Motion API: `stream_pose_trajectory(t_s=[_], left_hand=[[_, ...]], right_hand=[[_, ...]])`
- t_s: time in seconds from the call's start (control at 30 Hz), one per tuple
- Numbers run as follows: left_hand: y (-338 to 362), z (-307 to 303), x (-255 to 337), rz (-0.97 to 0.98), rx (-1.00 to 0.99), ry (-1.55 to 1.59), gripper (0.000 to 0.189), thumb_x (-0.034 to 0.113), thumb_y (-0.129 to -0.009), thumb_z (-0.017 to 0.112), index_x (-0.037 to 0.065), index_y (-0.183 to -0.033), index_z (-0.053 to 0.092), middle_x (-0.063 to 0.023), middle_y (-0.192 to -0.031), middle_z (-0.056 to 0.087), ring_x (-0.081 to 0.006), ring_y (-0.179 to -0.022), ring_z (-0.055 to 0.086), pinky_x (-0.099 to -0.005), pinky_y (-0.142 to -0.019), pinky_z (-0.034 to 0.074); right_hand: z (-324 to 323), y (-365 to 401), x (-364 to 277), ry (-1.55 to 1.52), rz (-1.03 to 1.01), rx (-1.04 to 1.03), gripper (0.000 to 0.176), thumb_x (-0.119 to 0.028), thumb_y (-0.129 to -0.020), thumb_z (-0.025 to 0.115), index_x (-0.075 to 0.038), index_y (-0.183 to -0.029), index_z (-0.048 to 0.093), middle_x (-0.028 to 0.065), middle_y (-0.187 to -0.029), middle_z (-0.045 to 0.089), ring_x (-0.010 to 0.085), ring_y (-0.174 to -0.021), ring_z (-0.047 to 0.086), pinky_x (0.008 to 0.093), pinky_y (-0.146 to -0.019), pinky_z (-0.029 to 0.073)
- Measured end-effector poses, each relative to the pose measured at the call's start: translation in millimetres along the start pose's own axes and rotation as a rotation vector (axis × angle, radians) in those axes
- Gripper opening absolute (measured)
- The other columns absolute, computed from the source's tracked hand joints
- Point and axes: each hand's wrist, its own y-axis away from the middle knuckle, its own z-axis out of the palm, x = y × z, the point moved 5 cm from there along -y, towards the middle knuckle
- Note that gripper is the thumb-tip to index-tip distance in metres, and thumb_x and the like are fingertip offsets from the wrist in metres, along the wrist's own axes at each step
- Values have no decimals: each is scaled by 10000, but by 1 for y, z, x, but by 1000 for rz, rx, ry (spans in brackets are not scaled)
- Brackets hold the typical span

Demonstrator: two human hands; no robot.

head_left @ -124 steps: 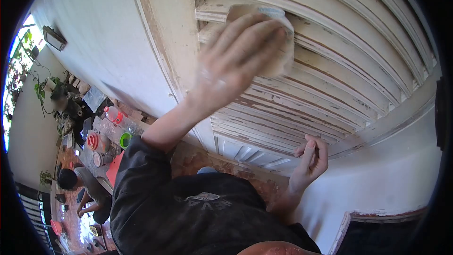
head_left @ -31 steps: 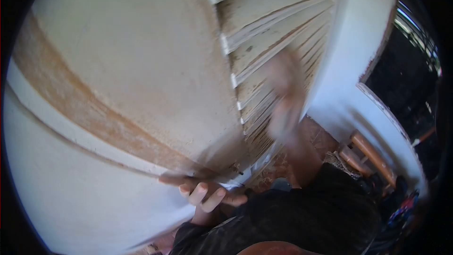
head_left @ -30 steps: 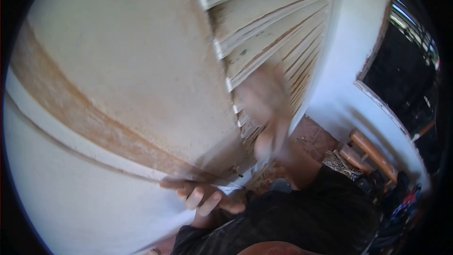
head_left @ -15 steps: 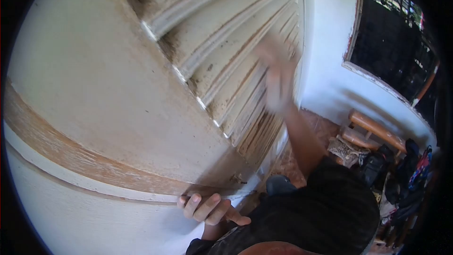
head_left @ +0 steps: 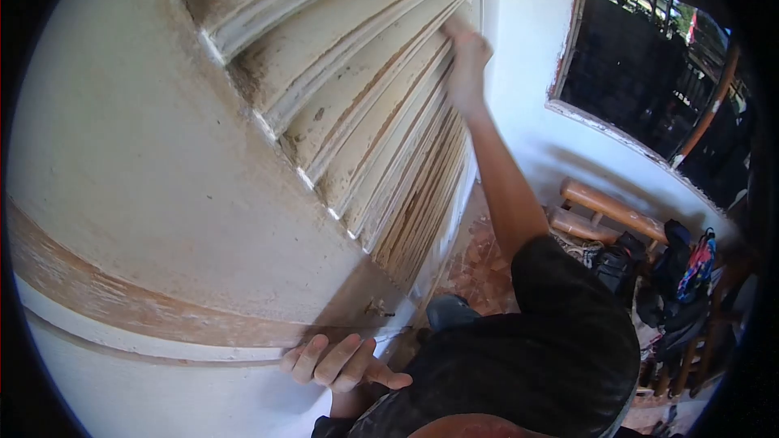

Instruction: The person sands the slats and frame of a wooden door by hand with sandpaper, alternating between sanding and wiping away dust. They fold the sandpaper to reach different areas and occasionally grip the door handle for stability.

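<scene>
My right hand [head_left: 468, 65] reaches up to the far end of the pale, stained, step-like ridges [head_left: 357, 73]. Its fingers look bent together against the ridged surface and are slightly blurred; whatever they hold, if anything, is hidden. Low in the view, my left hand [head_left: 345, 363] is palm up with its fingers apart and slightly curled, holding nothing. It is beside the worn brown and white band [head_left: 162, 320] along the lower edge of the smooth beige panel [head_left: 154, 154].
At the right is a white wall [head_left: 519, 57] with a dark window [head_left: 633, 65]. Below it, a wooden bench [head_left: 613, 204] stands near bags and cloths [head_left: 677, 300] on reddish floor tiles [head_left: 483, 264]. A dark rounded object [head_left: 450, 311] lies by my body.
My right hand has moved up and toward the far end of the ridges, and is less blurred. The view has shifted, while my left hand keeps about the same pose.
</scene>
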Motion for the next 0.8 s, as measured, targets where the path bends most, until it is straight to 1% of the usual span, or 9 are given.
stream_pose_trajectory(t_s=[0.1, 0.2, 0.3, 0.4, 0.43, 0.5, 0.6, 0.7, 0.8], left_hand=[[-4, 2, -2, -8, 6, 16, 749, 931, -765, 329, 255, -739, 650, 52, -918, 663, -259, -1142, 546, -430, -940, 361], [-8, 8, -8, 117, 78, 54, 738, 925, -766, 342, 254, -729, 649, 49, -862, 649, -254, -1105, 562, -426, -939, 362], [-8, 4, -5, 70, -6, 16, 732, 920, -768, 345, 252, -712, 639, 56, -809, 634, -253, -1070, 574, -427, -915, 361], [-8, -2, -3, 71, -39, 11, 734, 920, -769, 343, 249, -711, 635, 61, -791, 626, -248, -1050, 573, -423, -901, 357], [-7, -1, -3, 67, -19, 19, 736, 922, -768, 344, 247, -711, 634, 63, -789, 625, -245, -1047, 570, -421, -896, 355], [-6, 4, -4, 70, 21, 40, 741, 926, -764, 345, 245, -712, 633, 65, -787, 625, -240, -1041, 564, -418, -885, 352], [-8, 19, -8, 36, 122, 57, 722, 904, -779, 386, 230, -661, 615, 72, -711, 628, -187, -895, 585, -389, -865, 333], [-9, 15, 0, 29, 76, 107, 719, 901, -781, 389, 229, -656, 614, 72, -704, 628, -183, -882, 585, -387, -863, 332], [-8, 17, -1, 43, 43, 154, 717, 898, -783, 392, 228, -651, 612, 73, -698, 628, -179, -869, 585, -385, -862, 331]], right_hand=[[-8, 58, -81, -22, -350, -101, 610, -413, -1064, 172, -74, -1279, 631, 125, -1311, 633, 252, -1369, 448, 496, -1181, 88], [-11, 51, -76, -88, -490, -112, 629, -403, -1068, 143, -83, -1266, 647, 137, -1298, 644, 247, -1373, 455, 493, -1186, 76], [-7, -19, 56, -26, 104, -2, 609, -373, -1078, 167, -50, -1219, 664, 166, -1196, 677, 301, -1283, 496, 505, -1142, 144], [-7, -36, 79, -146, 258, 4, 679, -458, -1083, 213, 44, -1268, 631, 171, -1351, 604, 291, -1241, 537, 378, -1113, 321], [-5, -19, 62, 62, -42, -41, 651, -422, -1089, 198, 29, -1294, 620, 164, -1372, 590, 296, -1223, 545, 402, -1124, 292], [-10, 26, -8, 62, -245, -89, 610, -327, -1084, 149, -25, -1308, 628, 133, -1386, 590, 276, -1345, 460, 445, -1180, 136], [-17, 31, -42, 27, -407, -153, 634, -379, -1071, 129, -63, -1296, 631, 130, -1333, 622, 271, -1373, 428, 458, -1165, 92], [-10, -28, 106, -216, 78, -2, 669, -468, -1079, 183, -4, -1228, 642, 132, -1266, 641, 277, -1249, 488, 433, -1166, 129], [8, -17, 122, -411, 327, 154, 655, -467, -1087, 199, 17, -1262, 603, 155, -1267, 610, 269, -1247, 440, 426, -1172, 150]])
